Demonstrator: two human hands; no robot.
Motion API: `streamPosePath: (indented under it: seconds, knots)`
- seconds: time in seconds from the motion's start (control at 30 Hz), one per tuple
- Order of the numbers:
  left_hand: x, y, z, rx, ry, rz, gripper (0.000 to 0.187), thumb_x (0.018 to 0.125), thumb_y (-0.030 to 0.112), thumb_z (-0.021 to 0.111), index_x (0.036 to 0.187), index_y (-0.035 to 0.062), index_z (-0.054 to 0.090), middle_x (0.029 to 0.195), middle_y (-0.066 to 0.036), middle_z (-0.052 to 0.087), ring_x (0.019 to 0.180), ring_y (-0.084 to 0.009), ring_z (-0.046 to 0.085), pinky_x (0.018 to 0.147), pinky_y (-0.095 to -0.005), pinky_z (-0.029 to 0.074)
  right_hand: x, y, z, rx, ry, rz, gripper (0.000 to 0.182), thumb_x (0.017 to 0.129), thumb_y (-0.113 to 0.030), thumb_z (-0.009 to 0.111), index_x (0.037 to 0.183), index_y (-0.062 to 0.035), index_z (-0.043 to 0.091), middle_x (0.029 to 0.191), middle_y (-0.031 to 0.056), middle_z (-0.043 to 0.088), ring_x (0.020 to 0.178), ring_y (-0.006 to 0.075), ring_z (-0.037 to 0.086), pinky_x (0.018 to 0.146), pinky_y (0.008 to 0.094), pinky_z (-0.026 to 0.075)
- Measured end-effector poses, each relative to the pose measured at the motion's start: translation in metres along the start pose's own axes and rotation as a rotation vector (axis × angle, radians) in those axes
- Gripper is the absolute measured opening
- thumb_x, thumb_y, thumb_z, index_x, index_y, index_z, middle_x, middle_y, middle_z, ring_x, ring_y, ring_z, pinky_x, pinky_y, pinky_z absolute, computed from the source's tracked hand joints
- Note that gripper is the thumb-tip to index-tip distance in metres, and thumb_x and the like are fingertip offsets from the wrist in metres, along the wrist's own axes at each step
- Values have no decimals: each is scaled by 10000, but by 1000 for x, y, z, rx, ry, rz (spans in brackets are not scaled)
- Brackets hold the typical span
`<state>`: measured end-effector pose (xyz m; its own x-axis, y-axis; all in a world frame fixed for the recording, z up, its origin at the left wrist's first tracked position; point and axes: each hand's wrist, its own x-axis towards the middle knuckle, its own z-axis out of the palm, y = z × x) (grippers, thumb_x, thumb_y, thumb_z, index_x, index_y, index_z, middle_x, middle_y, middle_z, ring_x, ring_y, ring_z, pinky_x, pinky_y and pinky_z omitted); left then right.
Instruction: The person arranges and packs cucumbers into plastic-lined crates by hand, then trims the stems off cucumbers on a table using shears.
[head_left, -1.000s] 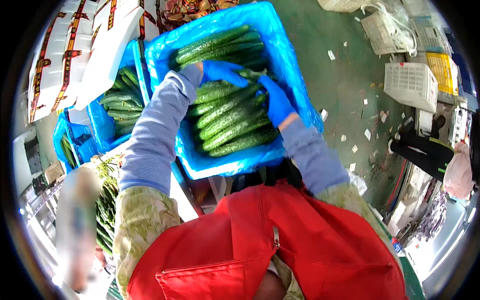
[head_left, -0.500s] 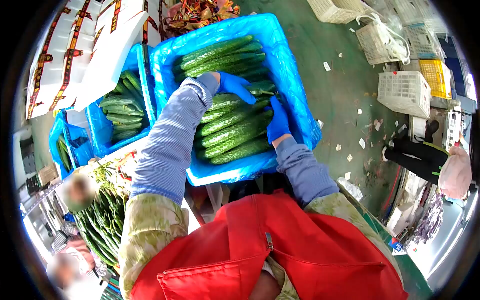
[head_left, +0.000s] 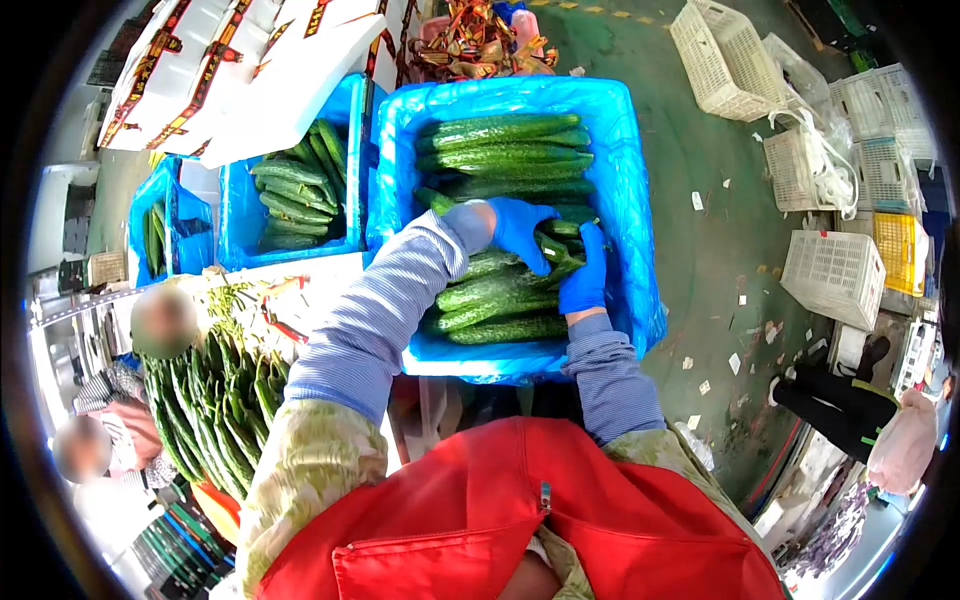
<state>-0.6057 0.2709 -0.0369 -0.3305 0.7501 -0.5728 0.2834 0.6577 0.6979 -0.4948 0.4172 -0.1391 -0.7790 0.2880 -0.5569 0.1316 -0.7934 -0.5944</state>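
Cucumbers (head_left: pixel 505 160) lie in rows inside a crate lined with blue plastic (head_left: pixel 641 200). My left hand (head_left: pixel 522 232), in a blue glove, curls its fingers around the cucumbers in the middle of the crate. Facing it from the right, my right hand (head_left: pixel 588 272), also gloved in blue, is wrapped against the ends of the same cucumbers (head_left: pixel 562 250). How many of them are between my hands I cannot tell. The lower row (head_left: pixel 505 305) rests just below my hands.
More blue-lined crates (head_left: pixel 237 225) with cucumbers are at the left, beside white foam boxes (head_left: pixel 225 75). A pile of cucumbers (head_left: pixel 215 410) lies at the lower left near other people. White plastic crates (head_left: pixel 833 275) and another person (head_left: pixel 840 410) are at the right.
The crate appears further right and lower in view. My hands have drawn in around cucumbers in the middle, whose ends now tilt up between them; my left fingers are more curled.
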Motion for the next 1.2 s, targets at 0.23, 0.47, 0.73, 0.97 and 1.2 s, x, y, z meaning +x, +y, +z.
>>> streamPosePath:
  seconds: [0.23, 0.47, 0.73, 0.97, 1.2]
  knots:
    - [-50, 8, 21, 164, 556, 263, 964, 544, 463, 811, 1329, 60, 426, 1142, -200, 606, 1006, -374, 604, 865, -424, 489, -7, -2, 27, -48, -165, -206, 149, 872, -108, 579, 1017, -80, 597, 978, 15, 572, 936, 115, 528, 872, 289, 422]
    - [-118, 22, 29, 65, 1160, 525, 786, 607, 407, 812, 1230, 38, 506, 1033, -182, 627, 907, -372, 626, 782, -427, 511, -69, -47, 124, -361, -428, -260, 245, 926, -184, 448, 987, -22, 621, 1015, 92, 606, 971, 199, 562, 883, 358, 445]
    - [-139, 54, 37, 7, 1709, 604, 979, 560, 460, 808, 1348, 42, 407, 1168, -173, 562, 1024, -379, 558, 836, -454, 450, -137, -101, 222, -758, -841, -517, 219, 900, -140, 490, 1035, 11, 573, 1038, 92, 569, 952, 177, 553, 875, 329, 447]
    - [-189, 81, 56, -115, 1773, 648, 1004, 642, 489, 768, 1418, 31, 326, 1244, -162, 502, 1107, -348, 501, 942, -449, 375, -207, -108, 254, -897, -1021, -591, 242, 928, -166, 480, 1079, 9, 550, 1059, 78, 559, 974, 159, 542, 882, 307, 439]
    - [-361, 151, 38, 391, 2050, 644, 951, 586, 408, 807, 1356, 47, 381, 1011, -168, 602, 846, -378, 597, 713, -446, 478, -320, -123, 345, -590, -1352, -597, 243, 907, -180, 455, 994, 12, 576, 938, 81, 570, 920, 163, 564, 835, 322, 468]
